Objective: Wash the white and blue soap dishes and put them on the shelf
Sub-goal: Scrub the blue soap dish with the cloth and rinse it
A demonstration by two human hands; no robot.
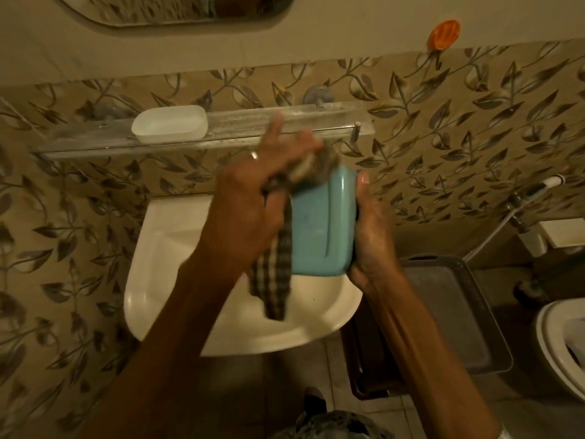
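Note:
Over the white sink, my right hand grips the right edge of the blue soap dish, which is held on its side. My left hand holds a checked cloth pressed against the dish's top left corner, with the rest of the cloth hanging down. The white soap dish stands upright at the left of the clear glass shelf on the wall above the sink.
A mirror hangs above the shelf. An orange holder sticks to the wall at the upper right. A dark tray-like bin stands right of the sink, with a toilet and a hose beyond.

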